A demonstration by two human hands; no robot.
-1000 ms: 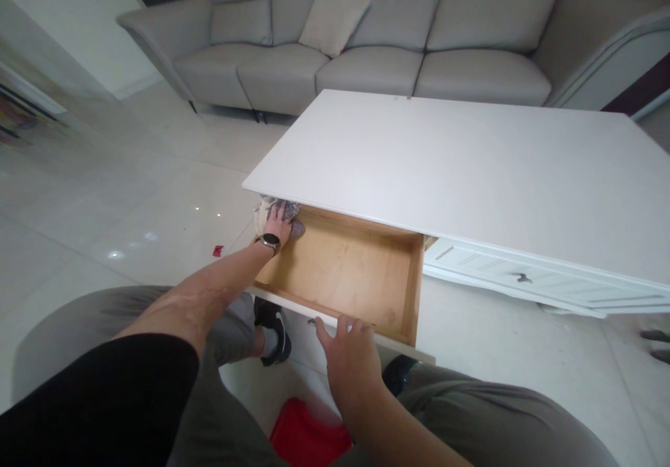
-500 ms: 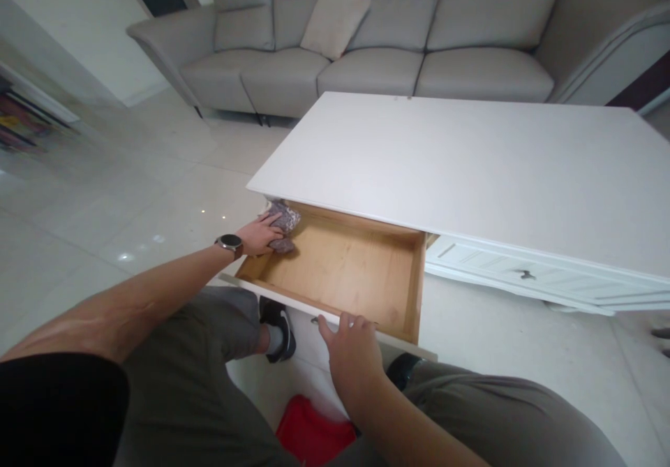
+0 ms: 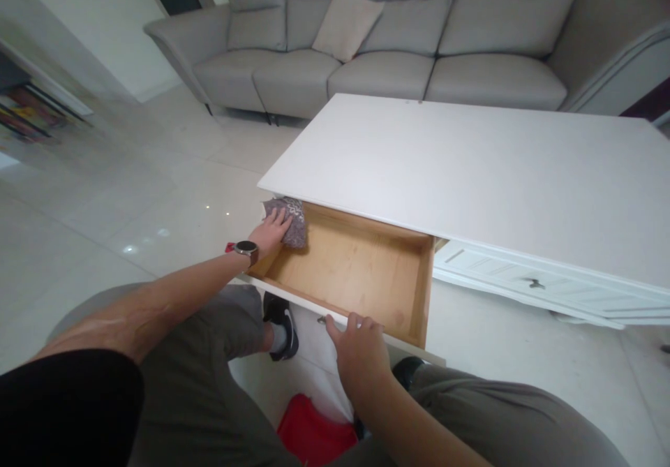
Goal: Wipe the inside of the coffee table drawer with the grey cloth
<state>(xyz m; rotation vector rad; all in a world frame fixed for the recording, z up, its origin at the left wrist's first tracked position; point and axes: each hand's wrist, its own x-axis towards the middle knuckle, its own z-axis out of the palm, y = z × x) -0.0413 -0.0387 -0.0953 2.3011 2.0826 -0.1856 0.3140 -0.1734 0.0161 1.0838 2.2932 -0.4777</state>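
A wooden drawer [image 3: 366, 278] stands pulled out from a white coffee table [image 3: 471, 167]. My left hand [image 3: 271, 231], with a watch on its wrist, presses a grey-purple patterned cloth [image 3: 293, 214] against the drawer's far left inner corner; its fingers lie over the cloth. My right hand [image 3: 361, 352] grips the drawer's white front edge, fingers curled over the top. The drawer's bottom shows bare wood with nothing else in it.
A grey sofa [image 3: 398, 41] with a beige cushion [image 3: 348, 24] stands behind the table. A second, shut drawer [image 3: 528, 284] is to the right. A red object [image 3: 314, 435] lies on the floor between my legs. Glossy tiled floor spreads to the left.
My left hand has slid the cloth along the drawer's left side, then back up into the far corner. The right hand stays on the drawer front.
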